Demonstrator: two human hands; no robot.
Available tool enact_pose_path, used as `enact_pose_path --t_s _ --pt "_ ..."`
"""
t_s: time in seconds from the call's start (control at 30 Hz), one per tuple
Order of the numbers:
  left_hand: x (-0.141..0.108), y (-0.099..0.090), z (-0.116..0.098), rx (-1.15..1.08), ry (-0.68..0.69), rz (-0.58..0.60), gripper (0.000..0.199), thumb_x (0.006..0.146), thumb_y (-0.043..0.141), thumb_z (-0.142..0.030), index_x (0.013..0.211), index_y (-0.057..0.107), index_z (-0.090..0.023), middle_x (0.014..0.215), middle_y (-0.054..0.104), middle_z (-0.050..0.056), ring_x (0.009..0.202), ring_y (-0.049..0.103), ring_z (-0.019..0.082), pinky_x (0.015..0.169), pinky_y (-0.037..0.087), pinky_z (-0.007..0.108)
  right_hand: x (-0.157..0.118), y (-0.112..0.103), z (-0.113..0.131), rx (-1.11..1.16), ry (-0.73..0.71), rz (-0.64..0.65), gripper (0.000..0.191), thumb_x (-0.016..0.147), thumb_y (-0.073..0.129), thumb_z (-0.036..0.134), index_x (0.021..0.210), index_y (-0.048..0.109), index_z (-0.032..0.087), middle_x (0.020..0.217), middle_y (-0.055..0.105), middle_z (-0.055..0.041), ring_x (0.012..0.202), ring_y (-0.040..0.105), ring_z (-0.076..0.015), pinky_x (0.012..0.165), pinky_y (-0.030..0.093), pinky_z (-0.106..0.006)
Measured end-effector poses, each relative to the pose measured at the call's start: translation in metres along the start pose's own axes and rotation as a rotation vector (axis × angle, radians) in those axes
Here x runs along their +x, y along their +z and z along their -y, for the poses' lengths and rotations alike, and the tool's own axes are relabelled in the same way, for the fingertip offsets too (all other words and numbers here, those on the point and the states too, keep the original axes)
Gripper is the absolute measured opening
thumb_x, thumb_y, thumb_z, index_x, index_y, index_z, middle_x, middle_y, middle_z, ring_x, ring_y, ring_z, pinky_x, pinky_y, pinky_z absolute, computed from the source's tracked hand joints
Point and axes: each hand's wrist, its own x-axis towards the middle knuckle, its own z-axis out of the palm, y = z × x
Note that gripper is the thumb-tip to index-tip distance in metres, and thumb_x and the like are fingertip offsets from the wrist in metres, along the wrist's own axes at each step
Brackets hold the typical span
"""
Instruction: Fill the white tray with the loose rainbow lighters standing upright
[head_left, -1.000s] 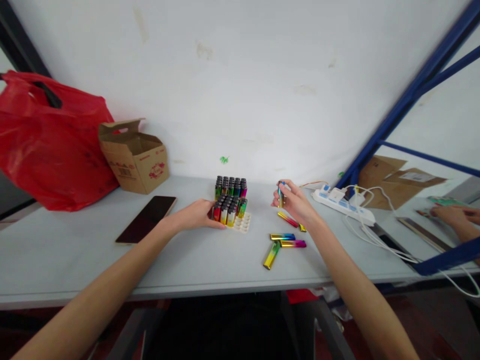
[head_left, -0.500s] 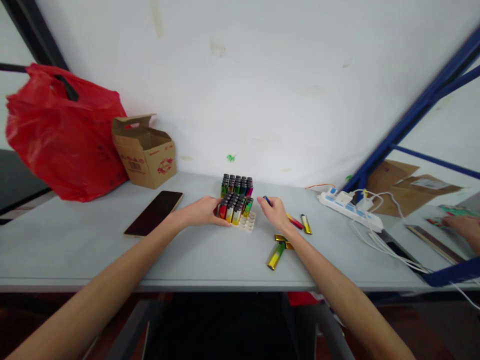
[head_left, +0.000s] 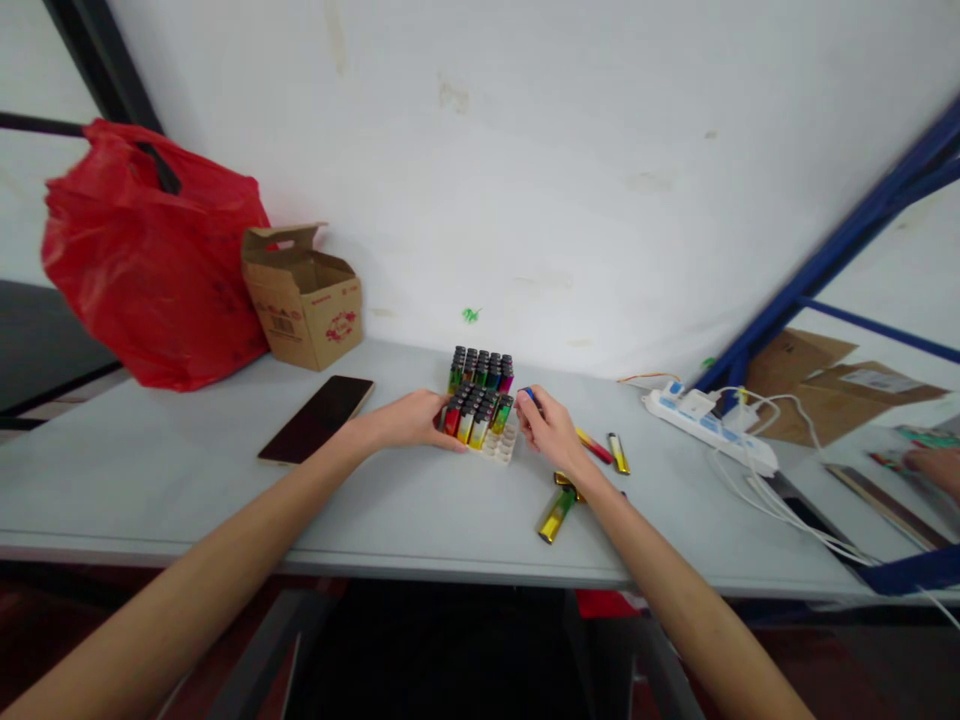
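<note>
My left hand [head_left: 418, 420] is closed around the left side of a pale tray [head_left: 502, 447] with round-edged slots. Upright lighters [head_left: 471, 420] with black tops fill much of this tray; slots at its front right hold none. My right hand [head_left: 549, 428], closed, grips a blue-ended lighter [head_left: 529, 393] just right of the tray, most of it hidden by the fingers. Behind stands another block of upright lighters [head_left: 481, 368]. Near my right forearm lie a green-and-yellow lighter [head_left: 556, 516], a red one [head_left: 594, 446] and a yellow-and-white one [head_left: 619, 455].
A dark phone [head_left: 315, 418] lies left of my left hand. An open cardboard box [head_left: 311, 310] and a red plastic bag [head_left: 157, 270] stand at the back left. To the right are a power strip [head_left: 709, 430] with white cables and a blue metal frame [head_left: 817, 265]. Another person's hand [head_left: 934, 470] shows at far right.
The view has shifted slightly, so things sit further right. My right hand has turned a little at the tray's right side, still gripping the lighter. My left hand keeps its hold.
</note>
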Motion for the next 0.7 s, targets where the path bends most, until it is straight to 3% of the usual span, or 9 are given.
enact_pose_path --t_s 0.17,0.3,0.47,0.7 --pt "0.0001 -0.0002 -0.0011 -0.01 0.001 0.007 0.055 0.069 0.072 -0.069 0.088 0.064 -0.018 0.073 0.067 0.002 0.064 0.061 0.02 0.058 0.041 0.027 -0.0008 -0.0009 0.0055 -0.329 -0.228 -0.136 0.044 0.102 0.039 0.055 0.074 0.049 0.022 0.073 0.056 -0.0017 0.069 0.05 -0.0165 0.067 0.039 -0.028" --pt "-0.0007 -0.0016 -0.0033 -0.007 0.007 0.016 0.053 0.071 0.071 -0.068 0.089 0.065 -0.018 0.075 0.068 0.002 0.066 0.062 0.02 0.06 0.042 0.027 -0.0023 -0.0002 0.0049 -0.467 -0.253 -0.055 0.045 0.102 0.042 0.053 0.07 0.047 0.022 0.063 0.054 0.001 0.059 0.046 -0.0144 0.062 0.034 -0.028" --pt "-0.0016 -0.0028 -0.0053 -0.006 -0.005 0.016 0.053 0.071 0.071 -0.067 0.091 0.065 -0.019 0.078 0.07 0.002 0.07 0.064 0.021 0.062 0.043 0.027 -0.0031 -0.0028 0.0031 -0.468 -0.289 0.003 0.042 0.101 0.046 0.055 0.077 0.056 0.022 0.076 0.067 -0.0027 0.067 0.058 -0.0167 0.066 0.039 -0.027" --pt "-0.0009 -0.0005 -0.0019 -0.015 -0.007 0.007 0.055 0.07 0.072 -0.069 0.091 0.067 -0.019 0.075 0.069 0.002 0.067 0.063 0.02 0.059 0.042 0.027 -0.0031 -0.0044 -0.0003 -0.621 -0.325 0.078 0.04 0.103 0.041 0.056 0.091 0.06 0.023 0.076 0.067 -0.0053 0.065 0.059 -0.0191 0.061 0.036 -0.028"
